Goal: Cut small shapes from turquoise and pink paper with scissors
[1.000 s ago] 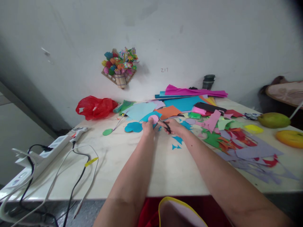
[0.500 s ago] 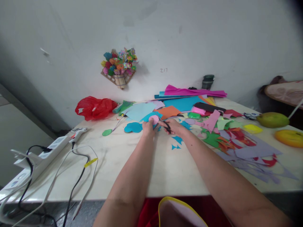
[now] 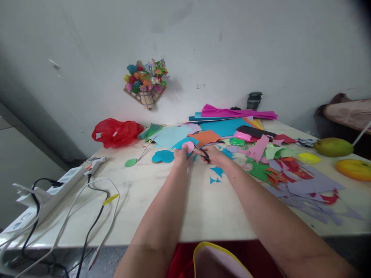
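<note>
My left hand (image 3: 181, 157) pinches a pink paper circle (image 3: 189, 146) together with a blue sheet (image 3: 180, 143) behind it. In my right hand (image 3: 213, 155) is a pair of scissors (image 3: 205, 153) with dark handles, its blades reaching toward the blue sheet beside the circle. How far the blades are apart is too small to tell. Left of my left hand lie blue cut-out rounds (image 3: 162, 156). A green circle (image 3: 131, 162) with a thin stem rests further left. Small blue scraps (image 3: 218, 171) are scattered below my right hand.
Coloured paper scraps (image 3: 313, 181) cover the table's right side, near two mangoes (image 3: 333, 147). A black phone (image 3: 256, 131) lies at the back. A red plastic bag (image 3: 117, 132) sits back left; a power strip (image 3: 62, 181) with cables runs along the left edge. Paper flowers (image 3: 147, 79) hang on the wall.
Almost nothing differs. Both hands stay in the same place, with the scissors and the paper shifted only very slightly.
</note>
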A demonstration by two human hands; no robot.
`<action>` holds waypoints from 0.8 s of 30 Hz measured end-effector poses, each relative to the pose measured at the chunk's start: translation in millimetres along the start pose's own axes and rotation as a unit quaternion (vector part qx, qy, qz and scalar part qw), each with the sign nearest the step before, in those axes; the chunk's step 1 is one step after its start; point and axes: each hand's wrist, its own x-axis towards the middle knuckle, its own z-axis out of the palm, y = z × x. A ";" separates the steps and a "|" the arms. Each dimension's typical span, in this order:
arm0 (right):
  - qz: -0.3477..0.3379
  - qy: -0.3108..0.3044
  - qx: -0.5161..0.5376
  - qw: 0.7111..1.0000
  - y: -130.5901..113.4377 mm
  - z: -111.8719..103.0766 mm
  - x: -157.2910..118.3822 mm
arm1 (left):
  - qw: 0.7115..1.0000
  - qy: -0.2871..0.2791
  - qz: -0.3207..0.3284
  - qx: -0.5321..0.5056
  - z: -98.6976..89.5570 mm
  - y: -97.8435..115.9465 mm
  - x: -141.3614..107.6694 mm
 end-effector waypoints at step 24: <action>0.005 -0.008 -0.012 1.000 2.9 -6.3 3.3 | 0.998 0.005 -0.040 0.042 2.6 14.7 -8.6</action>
